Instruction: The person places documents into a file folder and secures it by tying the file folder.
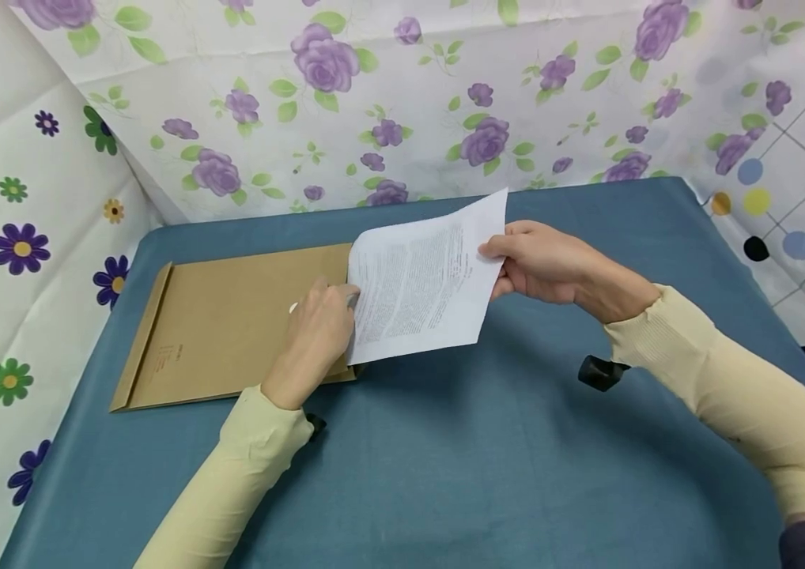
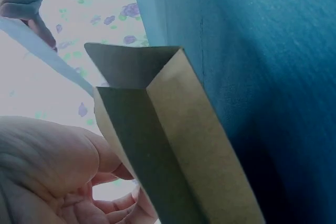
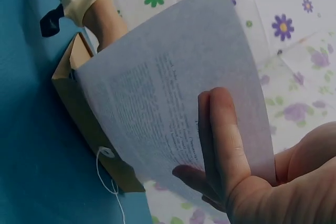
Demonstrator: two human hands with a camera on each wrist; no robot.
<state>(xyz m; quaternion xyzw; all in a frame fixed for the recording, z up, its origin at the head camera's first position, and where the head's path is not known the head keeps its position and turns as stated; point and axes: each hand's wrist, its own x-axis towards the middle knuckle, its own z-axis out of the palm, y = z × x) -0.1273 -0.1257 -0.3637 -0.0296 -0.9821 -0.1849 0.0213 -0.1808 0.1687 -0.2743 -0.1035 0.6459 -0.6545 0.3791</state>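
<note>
A flat brown paper file envelope (image 1: pixel 232 332) lies on the blue cloth, its open end towards the right. My left hand (image 1: pixel 317 328) grips the upper panel at that open end. In the left wrist view the envelope's mouth (image 2: pixel 184 150) gapes, with the fingers at its edge. A white printed sheet of paper (image 1: pixel 420 288) is held up, tilted, by my right hand (image 1: pixel 545 261), which pinches its right edge between thumb and fingers. The sheet's left edge is at the envelope's mouth. Whether part of it is still inside cannot be told.
A white string (image 3: pixel 113 187) hangs from a round fastener (image 3: pixel 106 152) near the envelope's mouth. Blue cloth (image 1: pixel 445 466) covers the table. Flowered white sheeting (image 1: pixel 388 103) stands behind it, and patterned sheets close off both sides.
</note>
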